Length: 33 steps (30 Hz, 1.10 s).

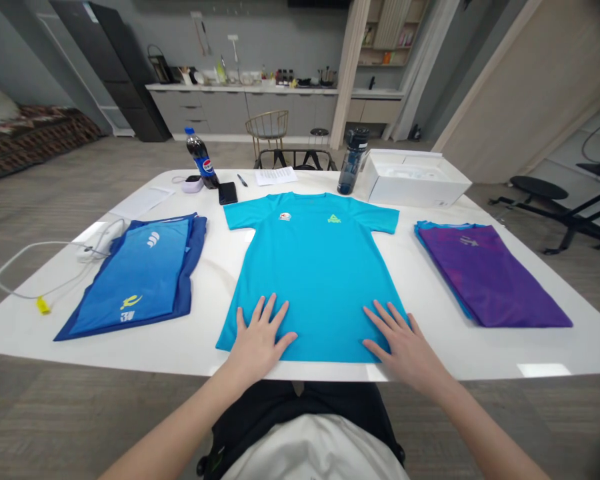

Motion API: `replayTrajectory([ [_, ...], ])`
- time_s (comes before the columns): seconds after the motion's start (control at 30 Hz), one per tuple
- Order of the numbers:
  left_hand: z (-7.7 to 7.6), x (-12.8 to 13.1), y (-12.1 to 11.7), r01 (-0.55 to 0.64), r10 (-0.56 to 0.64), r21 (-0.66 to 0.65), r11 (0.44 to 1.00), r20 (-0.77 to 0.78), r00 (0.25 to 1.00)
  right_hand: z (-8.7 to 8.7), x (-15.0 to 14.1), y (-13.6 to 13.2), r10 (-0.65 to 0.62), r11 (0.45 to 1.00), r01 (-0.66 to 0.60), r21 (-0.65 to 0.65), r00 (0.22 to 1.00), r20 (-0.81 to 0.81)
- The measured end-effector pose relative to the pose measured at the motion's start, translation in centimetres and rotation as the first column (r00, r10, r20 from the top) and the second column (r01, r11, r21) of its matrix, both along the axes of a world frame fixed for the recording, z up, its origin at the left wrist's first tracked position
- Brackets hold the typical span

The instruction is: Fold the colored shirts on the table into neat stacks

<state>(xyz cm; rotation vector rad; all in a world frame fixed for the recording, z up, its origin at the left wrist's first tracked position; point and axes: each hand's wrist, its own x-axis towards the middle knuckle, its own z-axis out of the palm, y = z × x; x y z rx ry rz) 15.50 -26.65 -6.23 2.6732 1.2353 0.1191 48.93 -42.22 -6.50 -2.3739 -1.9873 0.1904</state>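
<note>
Forearms (185, 423) leading to left hand (257, 343), right hand (407, 347), lying spread on shirt (313, 267), gripping nothing; uneven push risking creases.

Reaching forward with both arms at once, bare along the visible forearms, bringing the left forearm (180, 420) in from the lower left and the right forearm (485, 420) from the lower right. Holding the left hand (260, 337) palm down and flattened, with its fingers (267, 310) fanned apart, pointing ahead, and its thumb (287, 342) stretched inward. Laying the right hand (400, 340) likewise palm down, at nearly the same level, fingers (385, 316) spread and slanting forward and inward, thumb (376, 350) aimed toward the left. Showing both wrists roughly straight, the hands well apart, nothing gripped.
</note>
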Motion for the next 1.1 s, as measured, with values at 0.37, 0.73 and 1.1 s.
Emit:
replayTrajectory([
  [0.37, -0.2, 8.1, 18.7, 0.134, -0.133, 0.035, 0.990, -0.017, 0.991, 0.2, 4.2, 19.1, 0.003, 0.999, -0.001, 0.044, 0.999, -0.037],
  [0.73, -0.5, 10.3, 24.9, -0.109, 0.099, 0.144, 0.984, 0.078, 0.992, 0.2, 8.5, 25.3, -0.133, 0.972, 0.127, 0.198, 0.991, 0.014],
  [1.1, -2.2, 9.7, 39.7, -0.542, 0.539, -0.049, 0.839, -0.063, 0.840, -2.1, 20.2, 35.5, -0.466, 0.885, 0.463, -0.052, 0.882, -0.075],
])
